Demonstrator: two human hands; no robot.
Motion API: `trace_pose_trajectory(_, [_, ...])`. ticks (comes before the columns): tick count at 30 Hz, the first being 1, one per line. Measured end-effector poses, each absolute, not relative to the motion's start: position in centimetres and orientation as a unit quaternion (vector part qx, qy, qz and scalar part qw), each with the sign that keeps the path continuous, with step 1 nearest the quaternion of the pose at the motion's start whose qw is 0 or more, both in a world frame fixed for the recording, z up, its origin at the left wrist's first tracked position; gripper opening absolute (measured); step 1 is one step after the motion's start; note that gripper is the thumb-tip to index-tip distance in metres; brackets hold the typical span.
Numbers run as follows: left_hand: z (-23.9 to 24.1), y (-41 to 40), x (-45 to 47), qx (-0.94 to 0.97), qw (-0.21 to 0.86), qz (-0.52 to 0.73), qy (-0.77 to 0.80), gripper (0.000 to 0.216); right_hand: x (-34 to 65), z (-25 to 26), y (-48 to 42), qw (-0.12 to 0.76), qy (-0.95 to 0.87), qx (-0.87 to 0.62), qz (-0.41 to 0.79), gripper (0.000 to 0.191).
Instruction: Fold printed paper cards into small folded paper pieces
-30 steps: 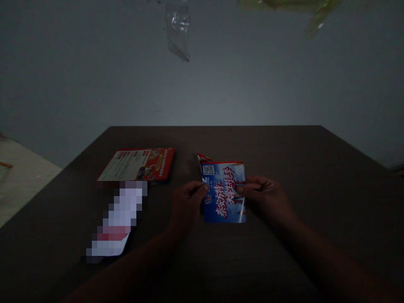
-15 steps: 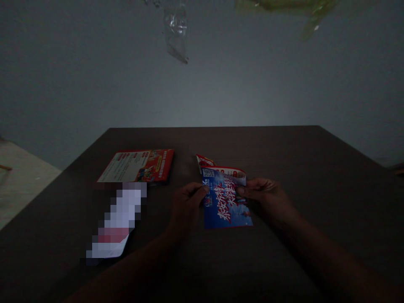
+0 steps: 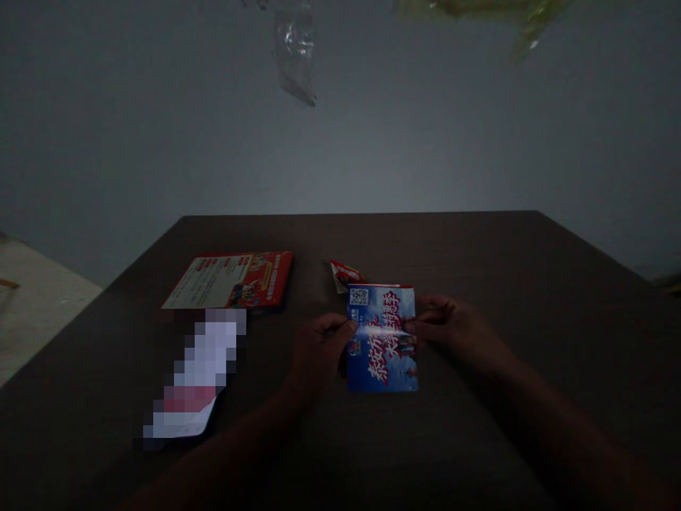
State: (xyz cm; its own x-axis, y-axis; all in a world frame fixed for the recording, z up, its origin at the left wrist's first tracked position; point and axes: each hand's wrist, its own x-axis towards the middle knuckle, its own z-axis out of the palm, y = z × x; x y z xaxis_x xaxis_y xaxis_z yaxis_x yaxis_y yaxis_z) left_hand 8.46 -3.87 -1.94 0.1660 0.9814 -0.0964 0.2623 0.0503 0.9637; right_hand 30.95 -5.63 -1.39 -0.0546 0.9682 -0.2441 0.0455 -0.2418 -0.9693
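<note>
Between my two hands is a folded blue leaflet (image 3: 384, 365) with red-and-white lettering and a QR code at its upper left. My left hand (image 3: 322, 348) pinches its left edge, thumb on top. My right hand (image 3: 452, 330) pinches the right edge between thumb and fingers. The fingers behind the paper are partly hidden. Just beyond the leaflet, a small red-and-cream folded paper piece (image 3: 345, 274) stands up on the table.
A dark wooden table (image 3: 479, 248) reaches to a grey wall (image 3: 425, 142). At left lie a stack of red-and-white printed leaflets (image 3: 228, 280) and a blurred-out, phone-like flat object (image 3: 205, 362). Clear plastic (image 3: 295, 57) hangs on the wall.
The leaflet's upper part, curled back before with its red-and-cream inside showing, now lies flatter and squarer. Both hands keep hold of its edges, shifted only slightly.
</note>
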Motion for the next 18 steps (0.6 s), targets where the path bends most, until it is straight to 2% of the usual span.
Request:
trace_pose_trajectory(6, [-2.2,-4.4,9.0,0.733,0.331,0.288,0.520,0.021,32.1,-0.4,-5.7,0.283,-0.493,-0.613,0.550,0.063])
trace_pose_trajectory(11, [-2.2,-4.7,9.5,0.809,0.215,0.225,0.499,0.016,32.1,-0.8,-5.9,0.236,-0.521,-0.620,0.537,0.059])
trace_pose_trajectory(18, [-2.2,-4.3,9.6,0.836,0.158,0.179,0.494,0.017,31.9,-1.7,-5.9,0.196,-0.587,-0.640,0.456,0.047])
